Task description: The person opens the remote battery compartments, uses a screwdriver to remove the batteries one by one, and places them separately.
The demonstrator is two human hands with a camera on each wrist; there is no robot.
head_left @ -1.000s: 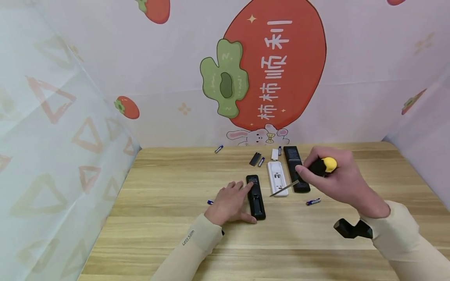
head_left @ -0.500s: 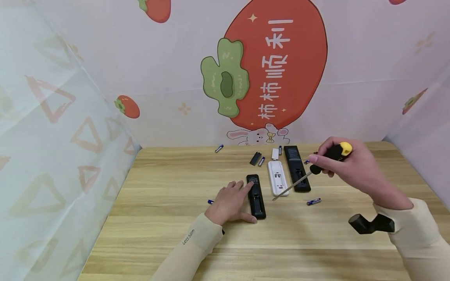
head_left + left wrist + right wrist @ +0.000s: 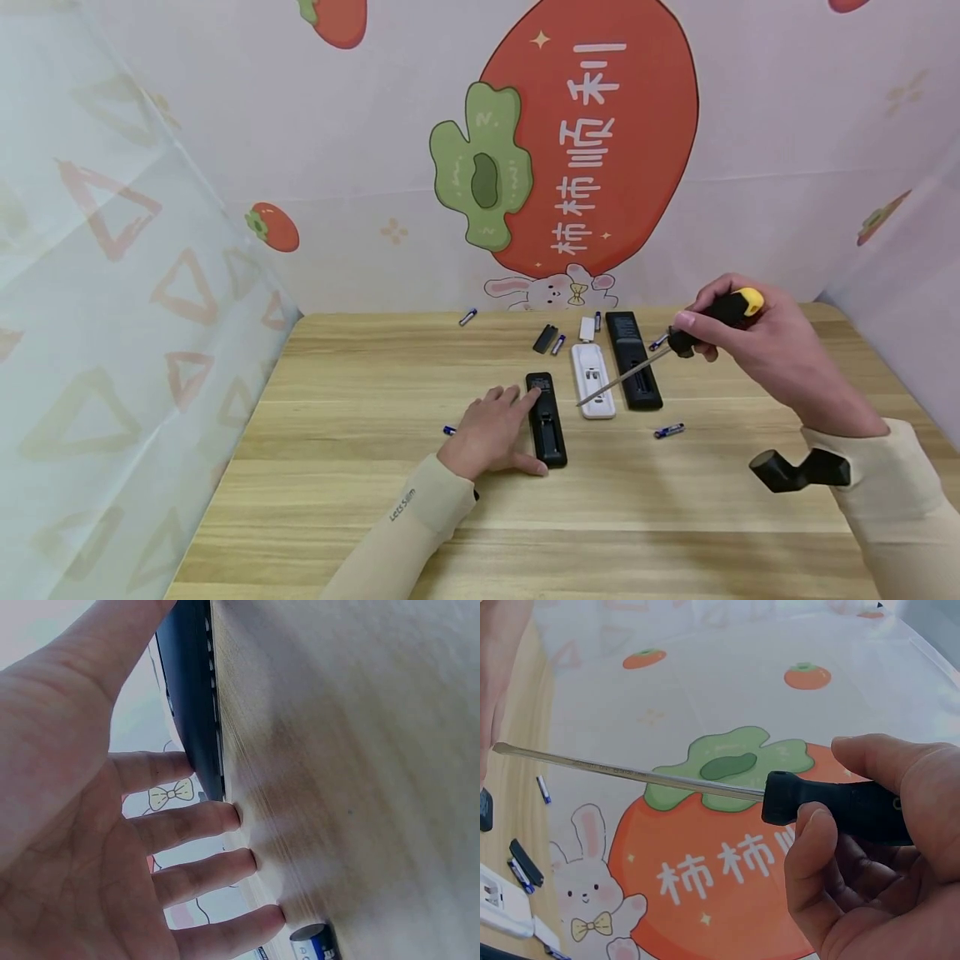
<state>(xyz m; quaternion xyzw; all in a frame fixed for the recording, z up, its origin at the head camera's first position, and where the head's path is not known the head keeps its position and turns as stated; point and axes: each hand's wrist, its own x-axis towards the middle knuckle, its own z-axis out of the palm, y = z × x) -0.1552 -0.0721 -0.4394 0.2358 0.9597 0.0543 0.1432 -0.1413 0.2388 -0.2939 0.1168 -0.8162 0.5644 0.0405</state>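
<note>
My left hand (image 3: pixel 491 437) rests beside a black remote control (image 3: pixel 551 433) that lies back up with its battery bay uncovered. Its index finger touches the upper part and the thumb reaches the lower end; in the left wrist view the other fingers (image 3: pixel 199 826) are extended, tips on the table. My right hand (image 3: pixel 780 354) holds a flat-blade screwdriver (image 3: pixel 832 806) by its black and yellow handle, raised above the table. The shaft points left and down, its tip in front of a white remote control (image 3: pixel 588 360) in the head view. That remote's battery bay is uncovered too.
A second black remote (image 3: pixel 626 333) lies right of the white one. Near them are a black battery cover (image 3: pixel 545 338), a white cover (image 3: pixel 587 329) and several loose blue-and-silver batteries (image 3: pixel 670 431). A printed cloth (image 3: pixel 360 267) stands behind the table.
My right hand has moved right and farther back with the screwdriver, now gripping it with more of the handle showing. The left hand and the remotes have stayed put.
</note>
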